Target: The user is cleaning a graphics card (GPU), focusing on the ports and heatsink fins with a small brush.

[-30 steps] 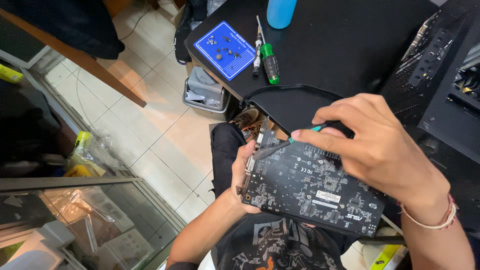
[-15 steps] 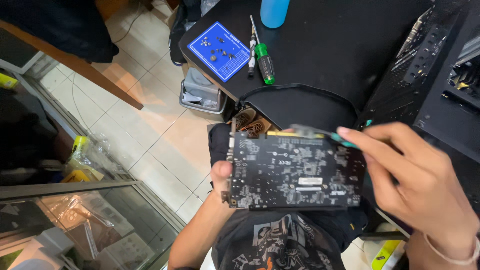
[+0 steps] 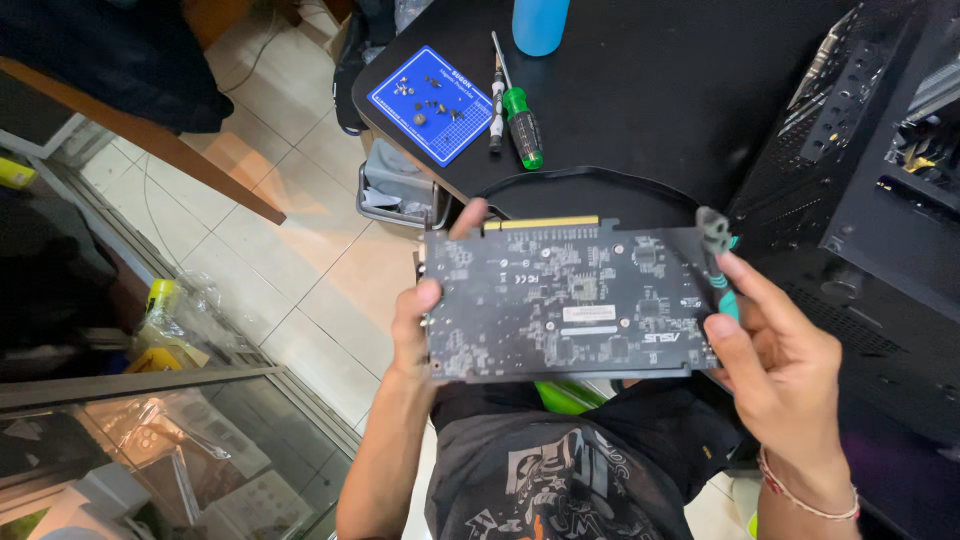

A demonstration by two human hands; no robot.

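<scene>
I am holding the graphics card (image 3: 570,300) flat over my lap, solder side up, just in front of the black table (image 3: 660,90). My left hand (image 3: 415,325) is gripping its left edge, thumb on top and fingers (image 3: 468,215) curled behind. My right hand (image 3: 775,365) is steadying the right edge with fingers half spread, while also pinching a small teal-handled tool (image 3: 722,285) against it. I judge it best to be supporting both edges evenly, keeping fingertips off the components, and keeping the tool tip away from the board.
</scene>
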